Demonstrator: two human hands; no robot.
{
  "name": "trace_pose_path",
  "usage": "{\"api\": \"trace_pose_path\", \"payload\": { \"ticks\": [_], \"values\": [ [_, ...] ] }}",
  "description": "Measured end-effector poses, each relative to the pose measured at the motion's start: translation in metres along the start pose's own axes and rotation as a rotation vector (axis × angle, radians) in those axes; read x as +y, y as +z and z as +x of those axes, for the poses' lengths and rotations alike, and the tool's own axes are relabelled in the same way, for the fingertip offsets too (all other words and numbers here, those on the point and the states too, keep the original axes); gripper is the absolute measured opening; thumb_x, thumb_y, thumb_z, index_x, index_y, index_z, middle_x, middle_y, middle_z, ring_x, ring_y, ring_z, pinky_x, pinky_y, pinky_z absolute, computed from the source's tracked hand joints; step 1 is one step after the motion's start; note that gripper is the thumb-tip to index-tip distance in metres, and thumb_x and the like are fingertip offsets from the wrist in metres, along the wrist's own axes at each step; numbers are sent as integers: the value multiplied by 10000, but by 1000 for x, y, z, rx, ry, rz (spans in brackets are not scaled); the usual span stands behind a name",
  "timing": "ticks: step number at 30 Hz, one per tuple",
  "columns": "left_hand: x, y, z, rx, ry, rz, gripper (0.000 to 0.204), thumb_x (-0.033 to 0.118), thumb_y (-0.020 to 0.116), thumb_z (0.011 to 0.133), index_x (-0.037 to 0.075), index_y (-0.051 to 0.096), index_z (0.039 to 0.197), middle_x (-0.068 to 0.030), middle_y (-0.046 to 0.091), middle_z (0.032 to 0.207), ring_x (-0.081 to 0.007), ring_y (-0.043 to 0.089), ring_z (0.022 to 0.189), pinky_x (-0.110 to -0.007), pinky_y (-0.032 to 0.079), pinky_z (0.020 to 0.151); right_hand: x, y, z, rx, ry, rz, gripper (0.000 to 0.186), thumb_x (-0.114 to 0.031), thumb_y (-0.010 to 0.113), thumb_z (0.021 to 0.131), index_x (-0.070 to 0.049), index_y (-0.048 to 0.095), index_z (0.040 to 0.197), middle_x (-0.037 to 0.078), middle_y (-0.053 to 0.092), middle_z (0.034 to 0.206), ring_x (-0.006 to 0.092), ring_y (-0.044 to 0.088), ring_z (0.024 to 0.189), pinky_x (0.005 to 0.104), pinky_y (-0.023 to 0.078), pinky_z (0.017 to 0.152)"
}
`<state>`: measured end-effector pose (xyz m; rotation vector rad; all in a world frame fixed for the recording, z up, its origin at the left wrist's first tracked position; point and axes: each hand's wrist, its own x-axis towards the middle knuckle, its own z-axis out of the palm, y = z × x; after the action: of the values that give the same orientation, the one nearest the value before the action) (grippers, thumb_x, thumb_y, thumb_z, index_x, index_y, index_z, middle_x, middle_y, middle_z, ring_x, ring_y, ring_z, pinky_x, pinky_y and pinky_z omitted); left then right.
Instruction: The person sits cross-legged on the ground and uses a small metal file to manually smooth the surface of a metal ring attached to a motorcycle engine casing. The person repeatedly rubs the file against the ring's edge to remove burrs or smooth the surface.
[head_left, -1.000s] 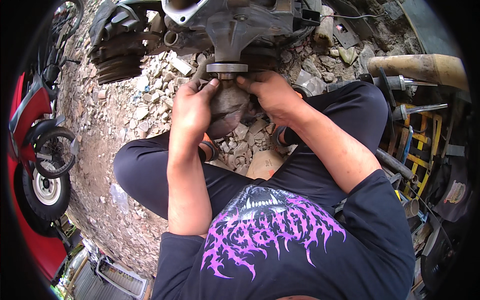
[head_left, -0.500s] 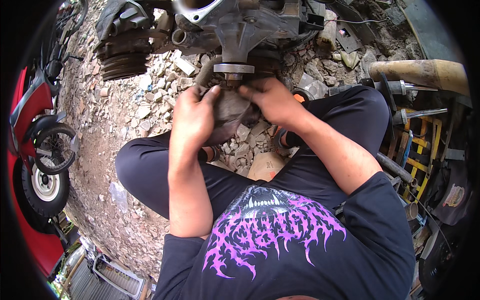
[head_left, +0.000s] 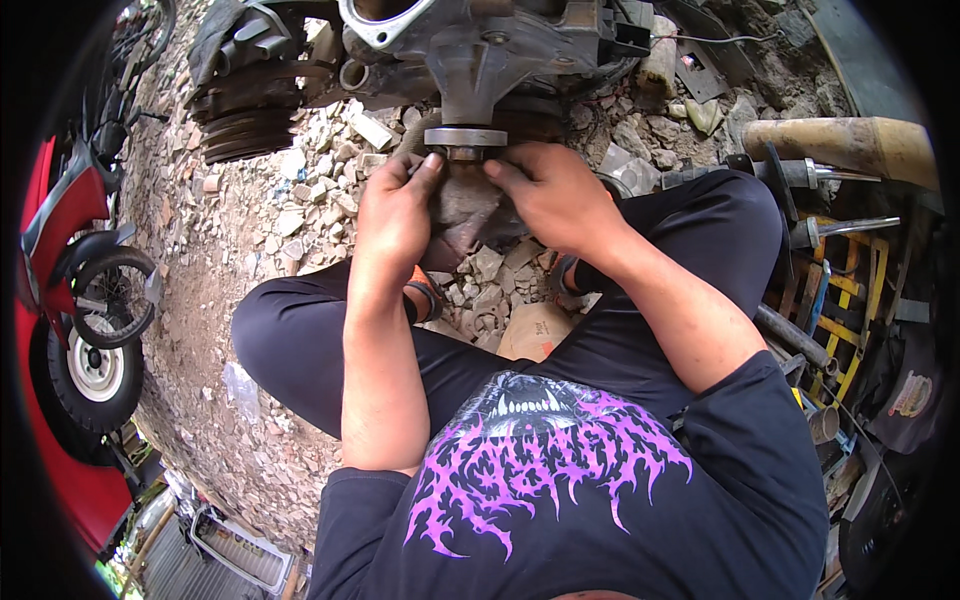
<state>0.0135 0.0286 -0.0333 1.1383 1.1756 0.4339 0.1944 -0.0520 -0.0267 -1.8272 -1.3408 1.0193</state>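
Your left hand (head_left: pixel 395 210) and right hand (head_left: pixel 562 197) each have a closed grip on the rag (head_left: pixel 466 203), one from either side, probably to draw it around the nub (head_left: pixel 463 154) just before the ring (head_left: pixel 466 137) on the housing (head_left: pixel 468 85).

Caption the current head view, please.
Left hand and right hand hold a grey-brown cloth by a round metal flange above stony ground.

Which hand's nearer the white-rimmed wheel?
Left. The left hand is up and right of the white-rimmed wheel, at the left edge of the rag; the right hand is farther right, across the rag.
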Motion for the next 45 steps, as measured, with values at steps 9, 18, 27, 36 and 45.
{"api": "trace_pose_path", "payload": {
  "ticks": [9,18,27,36,45],
  "values": [
    [-8,8,6,-2,-112,-420,299,234,596,1082,-42,638,1188,-128,730,1011,-186,727,806,-315,606,706,1,8,-1,40,-35,44,372,-288,604,1029,66,711,990,272,672,825,413,627,711,459,483,694],
    [-6,-2,9,-117,-192,-601,363,180,546,1078,-142,629,1221,-226,735,1088,-275,758,888,-386,644,803,-3,15,-2,-29,425,1024,207,-209,575,1085,-47,652,983,-64,431,681,93,408,572,278,368,535],
    [20,0,-3,-57,-129,-463,307,171,559,1073,-112,670,1114,-192,743,1006,-238,752,825,-345,628,749,-2,9,1,-102,595,1109,174,-237,577,1088,-103,557,978,-38,438,711,114,454,568,286,368,479],
    [9,-10,7,-21,-66,-294,305,167,566,1083,-114,649,1170,-193,746,1054,-242,758,894,-342,633,822,9,12,3,-157,486,1011,200,-246,605,1080,-51,650,1070,-29,492,746,96,454,615,270,361,525],
    [6,-17,5,146,40,-39,301,221,735,1002,-79,723,980,-77,731,833,-100,637,689,-280,527,632,27,13,8,-138,324,640,296,-256,587,1086,-1,699,1186,5,678,923,93,570,777,277,463,684]
  ]
}}
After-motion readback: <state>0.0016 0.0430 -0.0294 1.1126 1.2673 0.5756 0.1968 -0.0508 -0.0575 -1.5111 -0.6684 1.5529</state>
